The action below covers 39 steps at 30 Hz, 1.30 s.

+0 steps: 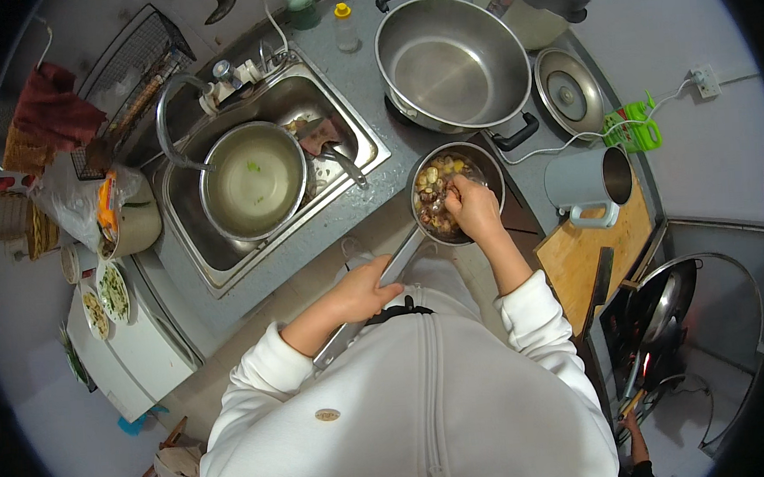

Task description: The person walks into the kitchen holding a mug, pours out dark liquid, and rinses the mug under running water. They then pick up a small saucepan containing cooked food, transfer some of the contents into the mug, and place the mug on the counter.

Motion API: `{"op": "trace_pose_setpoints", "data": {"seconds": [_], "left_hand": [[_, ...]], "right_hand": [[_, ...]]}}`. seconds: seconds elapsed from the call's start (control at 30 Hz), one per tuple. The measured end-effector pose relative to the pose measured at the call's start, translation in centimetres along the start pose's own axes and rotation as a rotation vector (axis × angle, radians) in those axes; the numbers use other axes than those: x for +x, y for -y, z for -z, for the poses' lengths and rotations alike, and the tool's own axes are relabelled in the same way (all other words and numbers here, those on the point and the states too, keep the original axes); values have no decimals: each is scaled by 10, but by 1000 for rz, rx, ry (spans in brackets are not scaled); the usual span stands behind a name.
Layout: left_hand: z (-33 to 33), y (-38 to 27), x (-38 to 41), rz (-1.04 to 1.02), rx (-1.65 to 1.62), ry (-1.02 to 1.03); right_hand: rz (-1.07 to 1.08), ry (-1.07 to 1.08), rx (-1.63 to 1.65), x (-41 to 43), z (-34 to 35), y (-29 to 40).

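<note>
My left hand (363, 291) is wrapped around the long metal handle of a steel saucepan (501, 188). The pan is held in front of me at the counter's edge. Inside are many small rounded brown and yellowish food pieces (435, 178) in liquid, possibly shellfish or beans. My right hand (474, 206) reaches into the pan with curled fingers, the tips at the food. Whether they pinch a piece is hidden from view.
A large steel pot (440, 71) stands on the counter (347, 96). Left, the sink (188, 234) holds a metal basin of water (254, 181). Right are a grey jug (585, 180), a cutting board (630, 223) and a cleaver (598, 284). Another person's hand (629, 420) works at a wok (683, 285).
</note>
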<state>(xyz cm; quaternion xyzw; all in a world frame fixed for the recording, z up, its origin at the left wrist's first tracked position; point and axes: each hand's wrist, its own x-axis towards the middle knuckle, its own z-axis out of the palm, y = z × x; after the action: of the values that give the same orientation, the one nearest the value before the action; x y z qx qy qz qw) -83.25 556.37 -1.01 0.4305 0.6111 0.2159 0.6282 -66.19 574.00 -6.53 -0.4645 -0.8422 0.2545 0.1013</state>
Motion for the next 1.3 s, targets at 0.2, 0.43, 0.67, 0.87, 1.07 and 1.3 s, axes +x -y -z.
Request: {"op": "trace_pose_setpoints", "data": {"seconds": [0.2, 0.43, 0.67, 0.87, 1.07, 1.3], "left_hand": [[5, 1, 2, 20, 46, 35], [8, 8, 1, -14, 62, 42], [14, 9, -3, 21, 24, 43], [22, 24, -11, 17, -61, 38], [35, 49, -35, 64, -214, -35], [54, 85, -77, 215, -337, -200]], "right_hand": [[-313, 232, 619, 2, 2, -14], [-478, 250, 828, -3, 17, -5], [-66, -23, 225, -8, 18, -1], [-54, -84, 291, -3, 25, 30], [-159, 16, 551, 15, -3, 56], [-60, 208, 748, 53, -62, 94]]}}
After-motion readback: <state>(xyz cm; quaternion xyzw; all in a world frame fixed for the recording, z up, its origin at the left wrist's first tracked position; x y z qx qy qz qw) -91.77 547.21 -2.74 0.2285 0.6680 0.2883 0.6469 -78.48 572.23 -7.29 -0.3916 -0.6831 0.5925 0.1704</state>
